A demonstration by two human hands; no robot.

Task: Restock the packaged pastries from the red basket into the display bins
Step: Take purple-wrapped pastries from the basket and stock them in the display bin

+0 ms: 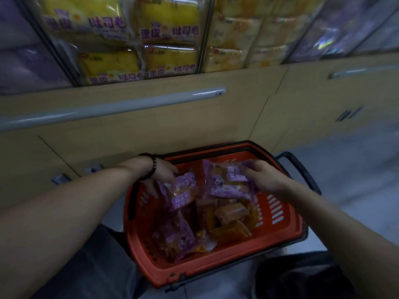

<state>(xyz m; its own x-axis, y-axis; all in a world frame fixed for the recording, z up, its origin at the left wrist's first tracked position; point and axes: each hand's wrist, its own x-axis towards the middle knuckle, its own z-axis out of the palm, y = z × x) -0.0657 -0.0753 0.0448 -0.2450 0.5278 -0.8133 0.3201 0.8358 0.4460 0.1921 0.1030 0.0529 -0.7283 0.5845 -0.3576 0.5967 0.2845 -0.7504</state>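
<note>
Two purple-wrapped pastry packets are gripped over the red basket (287,231), one per hand.

One purple packet (183,190) is pinched by the left hand (160,175), which wears a dark bead bracelet (153,167); another purple packet (226,180) is held under the right hand (264,180). Several more purple and orange packets are heaped in the basket, uncountable through blur. Yellow packs (168,61) with purple Chinese lettering fill the display bins above a wooden cabinet (151,130).

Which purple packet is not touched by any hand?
The purple packet low at the basket's left side. The left hand holds one packet; the right hand holds another.
</note>
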